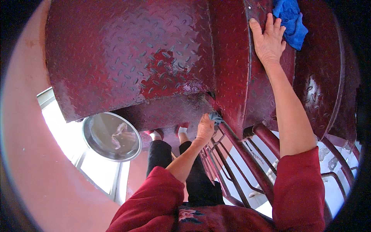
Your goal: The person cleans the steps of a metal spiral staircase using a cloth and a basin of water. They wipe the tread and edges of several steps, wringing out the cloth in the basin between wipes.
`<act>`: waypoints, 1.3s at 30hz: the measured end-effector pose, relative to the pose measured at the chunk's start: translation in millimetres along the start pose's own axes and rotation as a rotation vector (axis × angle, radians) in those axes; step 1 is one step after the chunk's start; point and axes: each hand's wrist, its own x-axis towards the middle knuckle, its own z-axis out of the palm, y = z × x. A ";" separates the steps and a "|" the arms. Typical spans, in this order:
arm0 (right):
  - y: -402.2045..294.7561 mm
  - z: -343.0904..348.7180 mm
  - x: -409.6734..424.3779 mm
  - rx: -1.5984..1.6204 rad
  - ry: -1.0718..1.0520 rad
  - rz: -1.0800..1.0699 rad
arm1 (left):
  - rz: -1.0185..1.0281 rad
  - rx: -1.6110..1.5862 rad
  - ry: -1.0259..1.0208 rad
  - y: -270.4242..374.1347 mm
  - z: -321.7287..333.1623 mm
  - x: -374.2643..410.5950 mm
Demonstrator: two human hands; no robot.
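My left hand (pixel 205 129) grips a grey-blue cloth (pixel 216 118) at the upper end of a dark red metal handrail (pixel 246 156), close to where the rail meets the steps. Part of the cloth is hidden by my fingers. My right hand (pixel 268 43) rests palm down on a red metal stair tread (pixel 265 95), fingers spread, with the thumb near the tread's edge. A crumpled bright blue cloth (pixel 292 26) lies right beside those fingers; whether they touch it, I cannot tell.
A wide diamond-plate landing (pixel 130 55) with worn red paint spreads ahead. At left, a metal basin (pixel 139 145) holds murky water and a pale cloth (pixel 119 134). Bars of the railing (pixel 232 177) run down at right. A pink wall (pixel 37 150) and a bright window (pixel 95 171) flank the left.
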 end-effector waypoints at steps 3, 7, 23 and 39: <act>13.7 2.4 -4.8 -0.018 -0.002 0.005 | -0.053 -0.101 -0.107 41.5 -33.6 0.0; -2.6 2.9 -6.2 0.011 -0.018 0.023 | 0.061 -0.399 0.090 85.1 -92.3 35.1; -18.9 -4.6 -11.0 -0.051 -0.094 0.062 | 0.278 0.570 1.102 20.0 -446.8 144.1; -9.9 -20.5 -5.8 0.044 -0.142 0.101 | 0.496 0.829 -0.274 259.7 -196.2 140.9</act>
